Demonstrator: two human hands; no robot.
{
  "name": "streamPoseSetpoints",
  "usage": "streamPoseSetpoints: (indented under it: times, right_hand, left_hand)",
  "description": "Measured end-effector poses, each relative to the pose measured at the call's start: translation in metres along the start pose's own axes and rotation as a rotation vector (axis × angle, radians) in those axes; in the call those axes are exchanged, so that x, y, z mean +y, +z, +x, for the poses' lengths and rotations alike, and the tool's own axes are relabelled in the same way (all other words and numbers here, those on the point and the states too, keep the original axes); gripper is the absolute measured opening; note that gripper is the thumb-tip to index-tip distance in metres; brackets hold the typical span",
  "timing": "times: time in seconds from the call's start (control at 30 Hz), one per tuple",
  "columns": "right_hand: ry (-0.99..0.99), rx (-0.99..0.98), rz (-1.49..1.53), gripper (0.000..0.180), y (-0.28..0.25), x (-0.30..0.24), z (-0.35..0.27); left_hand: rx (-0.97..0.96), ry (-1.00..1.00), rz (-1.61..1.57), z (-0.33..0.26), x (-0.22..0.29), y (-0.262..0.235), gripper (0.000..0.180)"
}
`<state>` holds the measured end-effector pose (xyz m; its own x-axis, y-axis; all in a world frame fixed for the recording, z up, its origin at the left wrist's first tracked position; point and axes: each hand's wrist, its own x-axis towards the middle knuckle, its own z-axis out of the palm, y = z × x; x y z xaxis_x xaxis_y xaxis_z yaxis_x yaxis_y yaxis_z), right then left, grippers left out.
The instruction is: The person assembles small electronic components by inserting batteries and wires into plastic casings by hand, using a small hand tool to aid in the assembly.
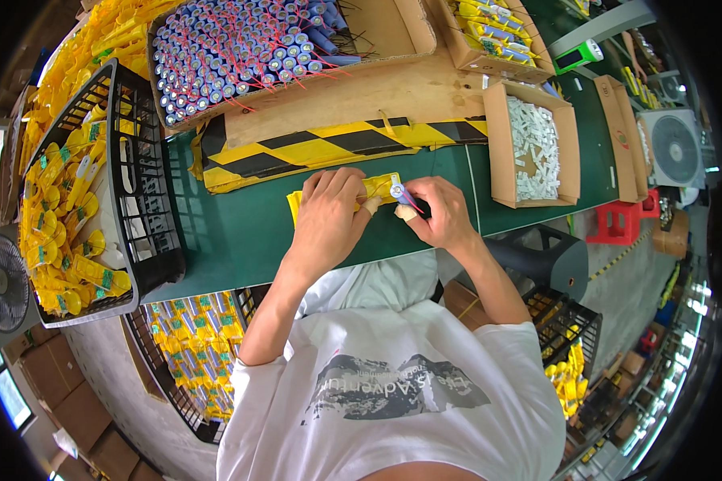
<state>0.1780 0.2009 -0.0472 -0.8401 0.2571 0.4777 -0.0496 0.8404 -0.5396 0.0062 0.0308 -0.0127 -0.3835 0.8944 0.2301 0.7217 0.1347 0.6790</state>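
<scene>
My left hand (330,215) lies over a yellow plastic strip (383,186), its fingers bent and pressed down on it. One end of the strip sticks out past my left wrist side; the other reaches toward my right hand. A blue cylindrical battery cell (398,191) with a pale round end and a red wire meets that end. My right hand (441,210) pinches the cell between thumb and fingers, which hide most of it. Both thumbs wear beige coverings. The two hands work close together over the green table (249,248), near its front edge.
A cardboard box (393,28) of upright blue cells stands behind a black-and-yellow taped edge (329,148). At left is a black crate (144,200) of yellow pieces. On the right, a carton (501,152) holds small white parts. Another crate (204,425) with yellow-wrapped cells sits below the table.
</scene>
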Motion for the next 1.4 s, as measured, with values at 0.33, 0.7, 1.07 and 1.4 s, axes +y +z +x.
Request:
streamPoseSetpoints:
  times: [0.33,0.7,1.07,1.4]
  right_hand:
    - [0.008,0.015,0.009,0.033,0.002,0.0,0.0]
    - [-0.003,0.005,-0.016,0.033,0.001,-0.001,0.0]
    - [-0.007,0.02,0.0,0.03,0.001,-0.001,0.003]
    - [-0.028,-0.022,-0.095,0.031,-0.011,-0.027,0.044]
  left_hand:
    - [0.059,-0.035,-0.034,0.006,-0.002,0.005,0.014]
    - [0.216,-0.071,0.112,-0.008,-0.002,0.003,0.013]
    - [0.217,-0.065,-0.007,-0.024,-0.018,-0.008,0.015]
    - [0.201,-0.031,-0.038,-0.025,-0.02,-0.01,0.016]
